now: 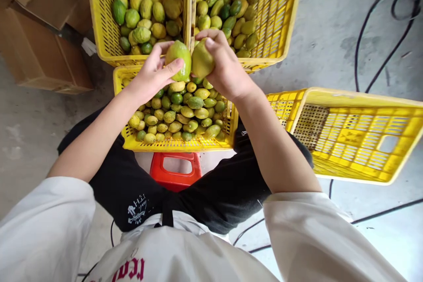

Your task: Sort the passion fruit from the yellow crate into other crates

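My left hand (160,64) is closed around a shiny green-yellow lemon (179,58), thumb across its front. Beside it, my right hand (224,61) grips a duller yellow-green lemon (202,59), fingers over its top and side. Both fruits are held close together above the near yellow crate (175,145), which is full of small green and yellow lemons (185,112). Beyond my hands stand two larger yellow crates, the far left crate (99,17) and the far right crate (286,22), each with more green and yellow lemons in it.
An empty yellow crate (350,136) lies on its side at the right. A red plastic stool (176,172) shows between my legs. Cardboard boxes (42,48) are piled at the left. Black cable (358,48) runs over the concrete floor (330,53).
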{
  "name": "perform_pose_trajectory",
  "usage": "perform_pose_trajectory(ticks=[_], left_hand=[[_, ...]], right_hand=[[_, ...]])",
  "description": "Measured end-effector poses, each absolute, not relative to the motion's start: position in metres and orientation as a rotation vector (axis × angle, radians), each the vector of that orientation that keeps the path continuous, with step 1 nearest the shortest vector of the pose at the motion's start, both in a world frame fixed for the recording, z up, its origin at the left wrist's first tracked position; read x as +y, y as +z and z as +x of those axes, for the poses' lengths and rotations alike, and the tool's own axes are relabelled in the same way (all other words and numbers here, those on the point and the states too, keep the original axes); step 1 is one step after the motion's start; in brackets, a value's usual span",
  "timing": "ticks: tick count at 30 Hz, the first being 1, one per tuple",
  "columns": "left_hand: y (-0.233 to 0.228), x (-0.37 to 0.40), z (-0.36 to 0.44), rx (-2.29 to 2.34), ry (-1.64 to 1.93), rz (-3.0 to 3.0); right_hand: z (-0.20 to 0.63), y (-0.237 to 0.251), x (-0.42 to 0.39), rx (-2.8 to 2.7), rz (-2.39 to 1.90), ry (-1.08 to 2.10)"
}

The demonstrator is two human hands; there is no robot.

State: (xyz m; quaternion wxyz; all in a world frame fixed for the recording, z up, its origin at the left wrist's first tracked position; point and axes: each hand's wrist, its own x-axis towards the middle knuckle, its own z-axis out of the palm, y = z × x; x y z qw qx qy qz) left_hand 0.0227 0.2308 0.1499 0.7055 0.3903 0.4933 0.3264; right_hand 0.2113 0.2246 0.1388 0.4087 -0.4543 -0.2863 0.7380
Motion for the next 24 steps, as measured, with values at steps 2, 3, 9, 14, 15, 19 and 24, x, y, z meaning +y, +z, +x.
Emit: perform_pose_trajectory(ticks=[2,3,9,14,15,19,24], left_hand=[[0.146,0.234,0.019,1.097,0.739,0.894],[0.145,0.235,0.017,1.091,0.735,0.891],[0.142,0.231,0.018,1.109,0.717,0.793],[0.132,0.223,0.026,1.204,0.757,0.841],[0.133,0.224,0.026,1.161,0.733,0.820],[0.145,0.229,0.020,1.041,0.538,0.681],[0.151,0.233,0.015,1.103,0.546,0.709]], right_hand=[[0.211,0.138,0.228,-0.698,-1.063,1.867],[0.209,0.137,0.228,-0.688,-1.030,1.865],[0.203,0.136,0.219,-0.744,-0.998,1.851],[0.204,0.124,0.218,-0.739,-1.106,1.953],[0.203,0.121,0.218,-0.738,-1.115,1.931],[0.202,0.112,0.218,-0.705,-1.176,1.799],[0.211,0.130,0.227,-0.692,-1.146,1.793]])
